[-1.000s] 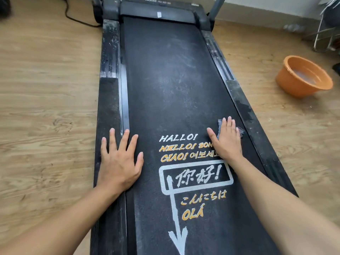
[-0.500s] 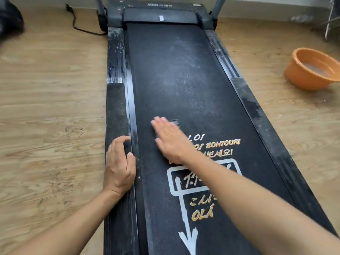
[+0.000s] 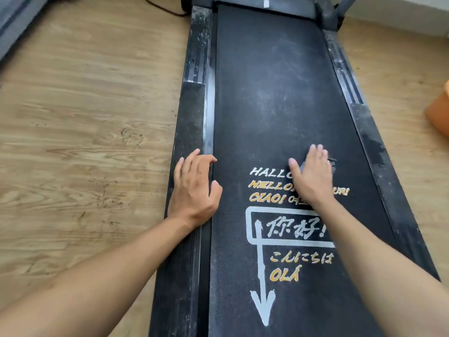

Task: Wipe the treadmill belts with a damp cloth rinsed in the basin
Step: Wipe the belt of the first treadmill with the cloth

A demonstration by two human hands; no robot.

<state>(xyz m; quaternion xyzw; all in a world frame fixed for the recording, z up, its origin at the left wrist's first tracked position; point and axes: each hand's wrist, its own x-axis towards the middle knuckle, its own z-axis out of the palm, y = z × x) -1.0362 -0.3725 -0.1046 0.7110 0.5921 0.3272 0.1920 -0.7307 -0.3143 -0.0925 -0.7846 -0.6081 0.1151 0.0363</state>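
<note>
The right hand (image 3: 313,176) makes no closed grip: its fingers lie straight and together, palm down, pressing the cloth (image 3: 330,164) flat on the belt (image 3: 267,93). Only dark grey scraps of the cloth show, past the little finger and between thumb and forefinger. The hand covers part of the printed greetings (image 3: 267,172), just above the white box with its arrow (image 3: 263,302).

The left hand (image 3: 194,190) holds nothing. It rests on the left rail (image 3: 192,117) with fingers bent, tips on the rail's inner edge, thumb at the belt's edge.

The belt is dusty grey farther up, and the right rail (image 3: 371,142) is streaked. The orange basin (image 3: 439,115) sits on the wood floor (image 3: 85,117) at the right edge, well apart from the cloth. A black cable (image 3: 160,6) lies near the treadmill's head.
</note>
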